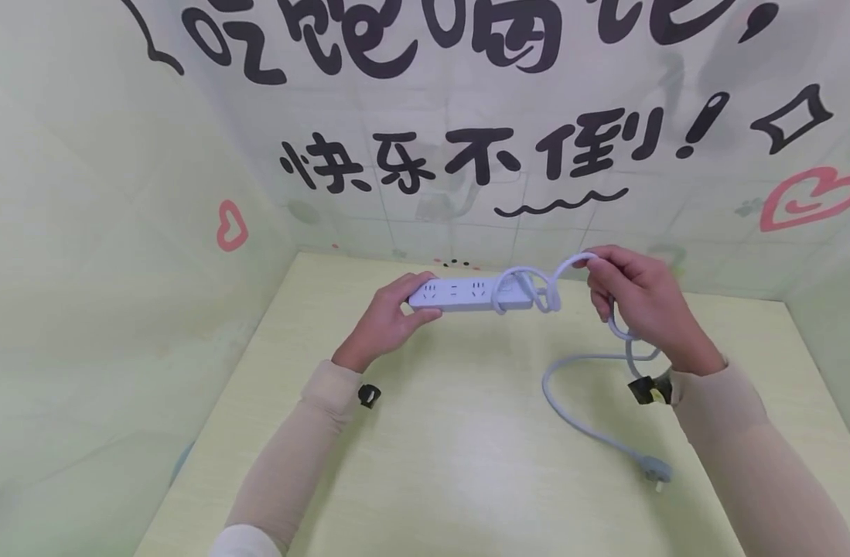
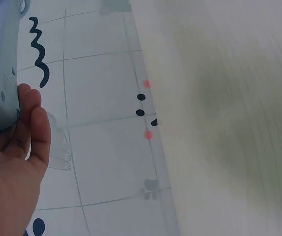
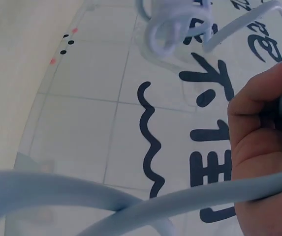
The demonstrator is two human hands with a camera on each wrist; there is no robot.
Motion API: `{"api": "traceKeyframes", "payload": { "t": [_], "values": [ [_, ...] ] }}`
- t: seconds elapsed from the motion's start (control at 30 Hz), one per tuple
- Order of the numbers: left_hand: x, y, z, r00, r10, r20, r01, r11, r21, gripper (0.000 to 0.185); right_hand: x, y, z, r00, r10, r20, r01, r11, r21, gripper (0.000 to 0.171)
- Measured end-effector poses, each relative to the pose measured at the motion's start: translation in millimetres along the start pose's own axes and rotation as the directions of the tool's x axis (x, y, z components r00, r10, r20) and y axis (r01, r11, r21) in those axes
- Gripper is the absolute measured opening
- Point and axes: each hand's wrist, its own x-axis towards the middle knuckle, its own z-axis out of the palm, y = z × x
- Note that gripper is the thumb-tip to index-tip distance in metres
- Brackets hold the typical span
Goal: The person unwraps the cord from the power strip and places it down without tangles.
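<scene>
A white power strip (image 1: 459, 295) is held up over the table by my left hand (image 1: 388, 319), which grips its left end between thumb and fingers. In the left wrist view the strip (image 2: 2, 64) stands at the upper left, with the fingers around its end. Loops of its cord (image 1: 524, 272) lie around the strip's right end. My right hand (image 1: 643, 298) pinches the cord a little to the right of the strip. From that hand the rest of the cord hangs in curves to the tabletop, where the plug (image 1: 654, 469) lies at the right.
A pale wood-grain table (image 1: 466, 433) spreads beneath both hands. Behind it rises a white wall covering (image 1: 425, 209) with black lettering and pink hearts. Another light panel (image 1: 118, 271) borders the left side. Small black devices (image 1: 370, 396) sit at both wrists.
</scene>
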Motion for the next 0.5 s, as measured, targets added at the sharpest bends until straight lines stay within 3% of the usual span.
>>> {"api": "traceKeyframes", "payload": {
  "t": [0.13, 0.23, 0.37, 0.5],
  "values": [
    [4.3, -1.7, 1.4, 0.993, -0.058, -0.107, 0.060, 0.998, 0.018, 0.051, -12.7, -10.2, 8.1, 0.984, -0.111, 0.137, 0.118, 0.992, -0.049, 0.021],
    [6.7, -0.2, 1.9, 0.975, -0.074, -0.210, 0.068, 0.997, -0.032, 0.051, -20.2, -10.2, 16.4, 0.947, -0.152, 0.285, 0.185, 0.978, -0.095, 0.022],
    [8.6, 10.2, 0.9, 0.953, -0.067, -0.295, 0.035, 0.993, -0.114, 0.051, -24.1, 3.4, 28.7, 0.893, -0.085, 0.442, 0.178, 0.969, -0.173, 0.020],
    [7.2, 24.9, 1.4, 0.962, -0.017, -0.272, -0.033, 0.983, -0.181, 0.050, -17.1, 28.7, 36.9, 0.881, 0.024, 0.473, 0.133, 0.946, -0.297, 0.017]
  ]
}}
